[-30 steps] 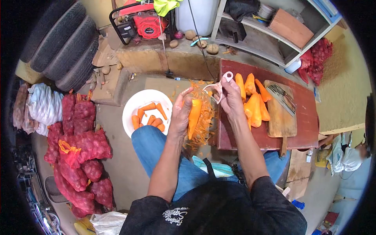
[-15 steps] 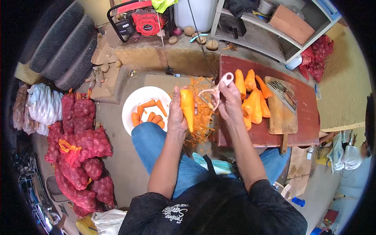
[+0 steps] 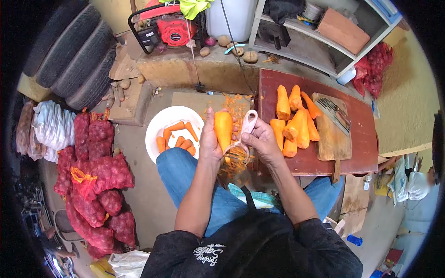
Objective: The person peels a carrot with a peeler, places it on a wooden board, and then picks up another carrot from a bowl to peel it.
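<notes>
My left hand [image 3: 210, 141] holds a peeled orange carrot [image 3: 223, 128], its thick end pointing away from me. In my right hand [image 3: 264, 141] is a pinkish peeler [image 3: 249, 121], its curved head beside the lower end of the carrot. Orange peelings [image 3: 235, 162] lie on the floor below my hands. To the left, a white basin [image 3: 154, 126] holds several unpeeled carrots [image 3: 176, 126]. Several peeled carrots [image 3: 302, 129] rest on the red table [image 3: 296, 165] at the right.
A wooden board [image 3: 331, 146] with knives [image 3: 334, 115] lies on the table. Red mesh sacks [image 3: 109, 173] are piled at left, below stacked tires [image 3: 76, 55]. A red machine [image 3: 175, 32] and a grey shelf [image 3: 315, 39] stand beyond.
The peeler has moved down and left, from beside the carrot to its lower end. The carrot has shifted slightly, and the view has moved a little.
</notes>
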Available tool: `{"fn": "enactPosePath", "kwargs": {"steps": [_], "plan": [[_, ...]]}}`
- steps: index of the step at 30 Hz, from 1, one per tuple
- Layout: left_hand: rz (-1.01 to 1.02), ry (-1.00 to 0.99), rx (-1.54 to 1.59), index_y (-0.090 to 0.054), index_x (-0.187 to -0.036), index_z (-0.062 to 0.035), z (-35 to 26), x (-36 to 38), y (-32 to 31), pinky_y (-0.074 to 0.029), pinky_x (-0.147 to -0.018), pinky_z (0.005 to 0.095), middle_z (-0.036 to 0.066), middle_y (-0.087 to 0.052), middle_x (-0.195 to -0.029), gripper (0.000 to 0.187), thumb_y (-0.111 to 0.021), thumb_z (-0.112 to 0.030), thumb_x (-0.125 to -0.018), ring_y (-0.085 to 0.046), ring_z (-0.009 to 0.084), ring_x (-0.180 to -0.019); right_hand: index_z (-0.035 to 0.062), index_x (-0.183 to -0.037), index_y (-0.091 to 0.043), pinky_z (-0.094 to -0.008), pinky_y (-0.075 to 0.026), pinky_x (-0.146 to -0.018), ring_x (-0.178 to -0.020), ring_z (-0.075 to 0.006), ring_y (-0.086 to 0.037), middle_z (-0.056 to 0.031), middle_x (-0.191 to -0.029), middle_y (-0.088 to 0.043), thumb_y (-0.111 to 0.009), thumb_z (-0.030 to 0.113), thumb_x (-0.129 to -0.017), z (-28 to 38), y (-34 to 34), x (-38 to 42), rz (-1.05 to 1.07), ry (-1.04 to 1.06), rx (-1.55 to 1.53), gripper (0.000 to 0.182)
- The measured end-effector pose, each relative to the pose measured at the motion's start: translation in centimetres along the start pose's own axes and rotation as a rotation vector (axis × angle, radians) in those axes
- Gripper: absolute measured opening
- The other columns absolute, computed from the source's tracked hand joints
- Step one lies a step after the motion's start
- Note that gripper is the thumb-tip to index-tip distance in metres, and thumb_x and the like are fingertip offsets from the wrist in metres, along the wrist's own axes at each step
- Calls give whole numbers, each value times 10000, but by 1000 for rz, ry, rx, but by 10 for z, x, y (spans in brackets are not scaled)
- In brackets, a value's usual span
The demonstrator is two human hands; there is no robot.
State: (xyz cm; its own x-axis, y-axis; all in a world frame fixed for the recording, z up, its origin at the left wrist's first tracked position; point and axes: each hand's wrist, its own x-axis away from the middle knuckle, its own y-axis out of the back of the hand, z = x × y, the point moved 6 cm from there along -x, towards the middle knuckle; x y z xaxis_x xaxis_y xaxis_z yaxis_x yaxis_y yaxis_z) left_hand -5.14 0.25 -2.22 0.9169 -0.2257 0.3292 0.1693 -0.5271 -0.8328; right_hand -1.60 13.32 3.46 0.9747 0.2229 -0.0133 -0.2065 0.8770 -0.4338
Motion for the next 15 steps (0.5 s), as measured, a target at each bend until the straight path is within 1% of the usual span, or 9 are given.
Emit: {"fn": "enactPosePath", "kwargs": {"steps": [2,4,5,8,9,12,14,15], "plan": [[13,-6,-40,-616,-1065,-41,-1,0,4,-575,-539,327,116,-660,-840,523,-541,-554,-990,-672,203,-685,19,-1047,-587,-236,-506,-631,-748,-103,-635,-51,-909,-664,-745,188,-909,-8,8,-9,49,38,38,270],[8,-31,-120,-606,-1089,-30,-2,0,6,-569,-552,324,115,-660,-864,503,-551,-521,-999,-676,193,-723,20,-1040,-584,-235,-503,-627,-735,-100,-628,-43,-886,-656,-749,201,-908,0,8,-24,31,81,34,278],[-63,-63,-149,-631,-1051,-59,0,-3,7,-562,-494,300,91,-669,-807,478,-534,-524,-1002,-663,177,-623,20,-1037,-583,-234,-501,-624,-729,-98,-624,-40,-875,-652,-751,207,-908,3,8,-34,21,103,32,283],[70,-27,-222,-625,-1061,-53,0,2,-1,-534,-428,278,100,-667,-780,493,-518,-530,-1006,-655,188,-569,31,-1028,-582,-233,-498,-630,-720,-94,-615,-32,-838,-636,-746,220,-916,14,13,-73,-8,145,-79,274],[62,-15,-191,-618,-1078,-46,4,-2,2,-516,-388,272,105,-666,-761,523,-479,-547,-1015,-650,195,-535,35,-1023,-582,-236,-499,-610,-701,-95,-614,-31,-828,-633,-739,216,-922,11,14,-85,0,141,-93,260],[58,34,-90,-611,-1089,-38,2,-8,3,-523,-396,274,112,-669,-764,551,-440,-558,-1024,-655,193,-545,47,-1004,-583,-246,-494,-541,-643,-103,-610,-29,-799,-626,-718,204,-937,-8,18,-104,6,98,-171,218],[83,5,-92,-613,-1076,-32,0,-9,1,-525,-398,275,118,-669,-758,560,-430,-559,-1027,-654,198,-541,53,-985,-582,-256,-485,-483,-599,-110,-605,-30,-781,-623,-705,198,-946,-22,19,-106,-13,30,-274,194],[75,-2,-110,-613,-1069,-30,-1,-8,2,-526,-398,275,119,-669,-757,560,-436,-560,-1025,-654,199,-539,64,-965,-579,-268,-463,-421,-550,-120,-593,-34,-763,-623,-682,193,-960,-25,20,-106,-56,37,-298,165]]}}
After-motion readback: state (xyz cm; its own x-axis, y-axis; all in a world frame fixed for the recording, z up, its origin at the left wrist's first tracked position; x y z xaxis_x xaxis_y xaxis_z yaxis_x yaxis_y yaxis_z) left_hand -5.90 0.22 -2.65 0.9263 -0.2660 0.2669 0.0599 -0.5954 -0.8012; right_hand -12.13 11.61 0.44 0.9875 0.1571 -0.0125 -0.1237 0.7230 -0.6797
